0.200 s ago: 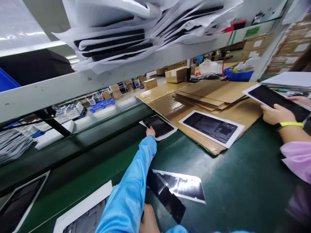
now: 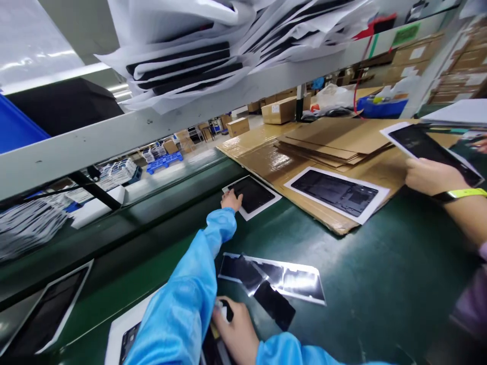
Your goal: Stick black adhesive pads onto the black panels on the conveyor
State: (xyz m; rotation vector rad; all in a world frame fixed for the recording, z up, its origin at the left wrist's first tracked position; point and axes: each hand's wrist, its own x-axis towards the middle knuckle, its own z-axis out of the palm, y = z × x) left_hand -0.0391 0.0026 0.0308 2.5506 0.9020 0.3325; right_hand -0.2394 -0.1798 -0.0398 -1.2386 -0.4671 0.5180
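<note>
My left hand (image 2: 232, 200) reaches far forward in a blue sleeve. Its fingers are spread at the near left end of a flat dark panel (image 2: 254, 194) on a white sheet, on the green surface. Close to me, my right hand (image 2: 240, 329) curls around a small item with white, black and yellowish parts that I cannot make out. Under it lies another dark panel, mostly hidden by my left sleeve. Just beyond my right hand are a glossy transparent film (image 2: 300, 280) and a black strip (image 2: 274, 304), which overlap.
A dark panel on white paper (image 2: 337, 191) lies on cardboard sheets (image 2: 335, 138). At right, a co-worker's hand (image 2: 433, 176) holds another panel (image 2: 429, 149). One more panel (image 2: 47, 310) lies at lower left. A shelf beam (image 2: 182, 109) crosses above, loaded with wrapped black pieces (image 2: 186, 66).
My left hand has spread its fingers, and the white sheet's raised left corner now lies flat. My right hand shows more fully from behind the sleeve. The co-worker's panel has tilted.
</note>
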